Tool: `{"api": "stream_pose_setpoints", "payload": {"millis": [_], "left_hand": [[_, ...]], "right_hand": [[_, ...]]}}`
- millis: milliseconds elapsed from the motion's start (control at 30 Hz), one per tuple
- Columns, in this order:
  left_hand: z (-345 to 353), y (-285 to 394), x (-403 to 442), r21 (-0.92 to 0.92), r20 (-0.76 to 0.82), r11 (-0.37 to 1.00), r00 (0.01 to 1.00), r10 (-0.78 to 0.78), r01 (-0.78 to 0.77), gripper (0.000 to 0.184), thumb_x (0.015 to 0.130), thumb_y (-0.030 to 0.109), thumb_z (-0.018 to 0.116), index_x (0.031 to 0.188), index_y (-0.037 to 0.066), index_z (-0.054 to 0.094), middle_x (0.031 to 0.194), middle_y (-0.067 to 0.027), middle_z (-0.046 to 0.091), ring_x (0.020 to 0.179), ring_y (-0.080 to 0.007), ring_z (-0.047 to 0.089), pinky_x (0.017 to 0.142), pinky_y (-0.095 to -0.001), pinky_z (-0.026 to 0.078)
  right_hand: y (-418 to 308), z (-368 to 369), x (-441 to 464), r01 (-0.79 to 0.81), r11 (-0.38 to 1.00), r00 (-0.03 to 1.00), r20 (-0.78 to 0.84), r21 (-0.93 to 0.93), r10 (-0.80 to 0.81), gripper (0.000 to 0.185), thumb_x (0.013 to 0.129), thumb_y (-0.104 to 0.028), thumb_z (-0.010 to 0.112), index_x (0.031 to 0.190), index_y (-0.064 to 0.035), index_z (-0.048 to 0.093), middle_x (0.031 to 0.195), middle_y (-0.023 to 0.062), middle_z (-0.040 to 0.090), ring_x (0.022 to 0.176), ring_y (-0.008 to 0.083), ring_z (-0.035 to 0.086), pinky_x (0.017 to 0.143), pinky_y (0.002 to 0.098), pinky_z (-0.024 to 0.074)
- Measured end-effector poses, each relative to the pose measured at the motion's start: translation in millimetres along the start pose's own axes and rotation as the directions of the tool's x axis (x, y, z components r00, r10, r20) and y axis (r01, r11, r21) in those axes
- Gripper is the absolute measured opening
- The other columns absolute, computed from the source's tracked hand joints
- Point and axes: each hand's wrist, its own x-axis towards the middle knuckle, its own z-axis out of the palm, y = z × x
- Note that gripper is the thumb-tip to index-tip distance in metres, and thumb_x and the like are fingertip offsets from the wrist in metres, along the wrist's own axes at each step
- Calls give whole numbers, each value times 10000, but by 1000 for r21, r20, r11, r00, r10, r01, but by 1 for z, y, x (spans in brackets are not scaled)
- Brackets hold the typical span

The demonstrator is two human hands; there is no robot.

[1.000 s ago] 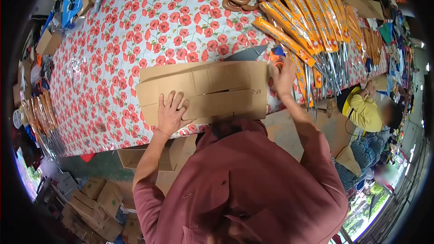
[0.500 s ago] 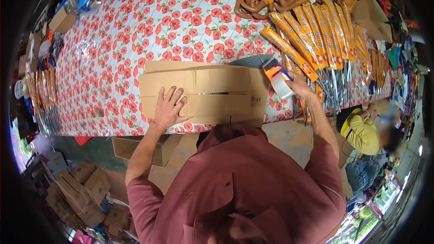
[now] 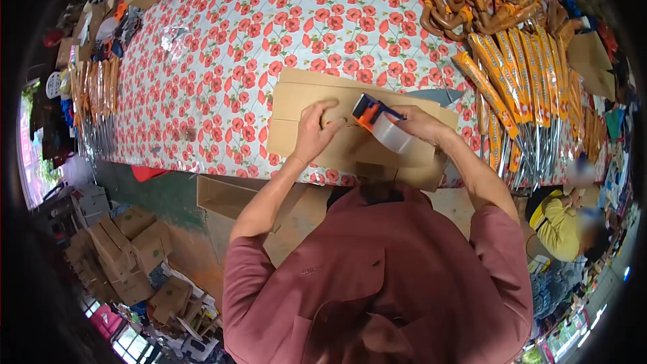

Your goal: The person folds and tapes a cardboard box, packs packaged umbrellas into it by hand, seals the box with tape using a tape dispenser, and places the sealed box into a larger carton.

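Note:
A closed cardboard box (image 3: 296,136) lies at the table's front edge, close against the maroon shirt. In my right hand (image 3: 421,125) is a tape dispenser (image 3: 385,127) with an orange and dark blue head and a wide roll of tape, held over the middle of the box's top. Whether it touches the cardboard I cannot tell. My left hand (image 3: 315,128) is over the left part of the top, just left of the dispenser, its fingers bent and thumb apart, with nothing seen in it. The hands and dispenser partly cover the centre seam.
Orange-sleeved umbrellas (image 3: 522,84) with metal shafts lie at the right, below a pile of brown curved handles (image 3: 465,10). A grey blade-shaped piece (image 3: 441,96) pokes out behind the box. More cartons (image 3: 125,246) stand on the floor. A person in yellow (image 3: 563,226) sits at right.
My right hand has brought the tape dispenser from the box's right end to over its middle. My left hand, flat on the cardboard before, has its fingers bent now. The whole view has shifted.

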Motion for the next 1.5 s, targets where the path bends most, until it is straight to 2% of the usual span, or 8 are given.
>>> {"api": "stream_pose_setpoints", "payload": {"millis": [433, 633, 733, 800, 933, 1233, 1400, 1500], "left_hand": [[38, 56, 31, 234, 53, 969, 996, 75, -85, 211, 830, 187, 762, 990, 50, 744, 1361, -203, 572, 1211, -397, 562, 1015, -471, 452], [40, 50, 43, -199, 131, 971, 985, -111, 135, 137, 782, 159, 780, 886, 76, 749, 1373, -179, 566, 1240, -356, 545, 1009, -444, 461], [22, 66, 55, 177, 130, 964, 975, 179, -200, 134, 814, 133, 780, 917, 60, 735, 1385, -166, 563, 1267, -374, 541, 1023, -434, 463], [22, 58, 67, 91, 185, 979, 969, 166, -185, 134, 804, 128, 791, 907, 69, 731, 1405, -151, 550, 1290, -362, 526, 1034, -433, 463], [21, 48, 90, 93, 249, 934, 916, 315, -346, 145, 782, 146, 788, 866, 64, 705, 1345, -113, 573, 1248, -325, 547, 1002, -428, 474], [3, 15, 75, -284, 503, 899, 850, -157, 334, 109, 892, 62, 731, 849, 22, 639, 1380, -126, 549, 1090, -175, 624, 975, -318, 487], [-48, 0, 64, -630, -34, 666, 843, -536, 399, 140, 933, 81, 646, 1045, 19, 588, 1238, -125, 594, 1066, -195, 617, 1031, -369, 461], [-46, 35, 31, 170, 134, 985, 991, -30, 6, 654, 851, 412, 750, 1365, 95, 499, 1391, -191, 489, 1304, -338, 486, 1103, -576, 355]], "right_hand": [[5, 7, -6, -12, 1000, 996, -93, 16, 13, 294, 979, -246, 645, 1207, -63, 673, 968, 14, 691, 874, 89, 621, 777, 286, 508], [16, 2, 0, 42, 996, 997, -62, -77, -47, 367, 1025, -395, 585, 1149, -61, 673, 888, 9, 675, 769, 94, 614, 666, 290, 507], [15, -3, -3, -70, 997, 997, -13, -18, 70, 363, 1035, -390, 554, 1160, -62, 647, 858, 17, 663, 717, 110, 620, 578, 288, 513], [32, -6, 3, -18, 958, 1000, 0, 286, 19, 359, 1025, -372, 566, 1169, -48, 621, 859, 32, 661, 714, 122, 635, 561, 294, 536], [62, -5, 21, 195, 972, 981, -11, 130, -195, 344, 997, -309, 589, 1195, -27, 584, 916, 63, 671, 732, 150, 668, 588, 322, 584], [15, -7, -9, 122, 989, 989, 93, -89, -113, 344, 999, -307, 570, 1251, -74, 585, 1032, 56, 666, 870, 147, 670, 698, 343, 598], [31, -14, 1, 46, 972, 986, 145, 229, -81, 362, 1057, -340, 429, 1266, -99, 599, 1072, 9, 651, 906, 116, 628, 774, 334, 561], [24, -14, 0, 42, 981, 987, 147, 189, -70, 366, 1061, -343, 417, 1254, -94, 603, 1059, 9, 650, 912, 130, 636, 767, 363, 588]]}}
